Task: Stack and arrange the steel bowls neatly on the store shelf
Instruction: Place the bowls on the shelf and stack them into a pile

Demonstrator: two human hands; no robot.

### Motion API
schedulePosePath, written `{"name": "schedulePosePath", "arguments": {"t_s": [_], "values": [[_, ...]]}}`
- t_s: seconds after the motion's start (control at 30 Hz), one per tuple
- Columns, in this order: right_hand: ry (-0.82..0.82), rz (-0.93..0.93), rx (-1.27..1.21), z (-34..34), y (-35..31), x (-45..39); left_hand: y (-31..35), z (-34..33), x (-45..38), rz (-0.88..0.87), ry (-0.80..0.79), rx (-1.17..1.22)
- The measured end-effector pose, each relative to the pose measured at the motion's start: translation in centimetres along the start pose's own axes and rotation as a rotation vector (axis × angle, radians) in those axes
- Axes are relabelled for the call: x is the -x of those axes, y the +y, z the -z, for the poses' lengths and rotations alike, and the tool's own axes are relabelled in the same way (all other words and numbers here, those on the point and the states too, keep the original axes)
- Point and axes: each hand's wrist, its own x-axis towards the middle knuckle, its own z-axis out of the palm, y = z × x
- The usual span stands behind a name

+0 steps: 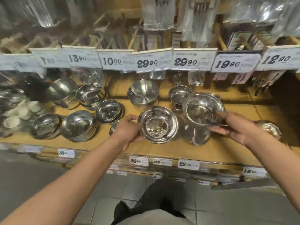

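left hand (128, 127): arm extended, fingers wrapped on rim of front bowl (158, 125)
right hand (233, 127): palm up, raised bowl (203, 108) gripped above shelf (162, 151)

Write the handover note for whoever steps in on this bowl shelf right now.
Left hand: holds a steel bowl by its rim, low over the shelf front.
Right hand: holds a second bowl, lifted and tilted.
Done: stacks of bowls sit at the left of the shelf.
Left: a big bowl and a small bowl stand loose at the back, and another one lies at the right. Probably nest the two held bowls, then gather the loose ones.
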Motion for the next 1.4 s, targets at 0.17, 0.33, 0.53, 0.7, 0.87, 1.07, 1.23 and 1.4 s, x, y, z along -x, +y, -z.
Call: {"name": "schedulePosePath", "arguments": {"t_s": [0.17, 0.33, 0.53, 0.7, 0.87, 1.07, 1.23, 1.4], "values": [[-0.086, -0.02, 0.142, -6.5, 0.1, -0.5, -0.4, 7.0, 1.7, -0.017, 0.187, 0.02], [-0.235, -0.017, 0.317, -14.1, 0.6, 0.6, -1.1, 12.8, 2.9, 0.0, 0.289, 0.084], [-0.364, -0.026, 0.316, -22.4, 2.2, 2.8, -2.1, 16.6, 2.6, 0.026, 0.283, 0.157], [-0.336, 0.053, 0.325, -27.6, 3.8, 3.7, -1.6, 19.5, 0.7, 0.01, 0.228, 0.19], [-0.333, 0.082, 0.393, -32.1, 4.8, 3.4, -0.9, 23.2, -1.6, 0.005, 0.145, 0.22], [-0.208, 0.194, 0.529, -38.3, 6.7, 3.5, -0.2, 28.5, -4.3, -0.029, 0.055, 0.178], [-0.073, 0.238, 0.737, -41.5, 7.0, 3.8, 0.4, 32.0, -6.1, -0.023, -0.101, 0.117], [-0.012, 0.24, 0.752, -42.3, 6.7, 3.7, 0.5, 33.5, -7.7, 0.016, -0.214, 0.111]]}}
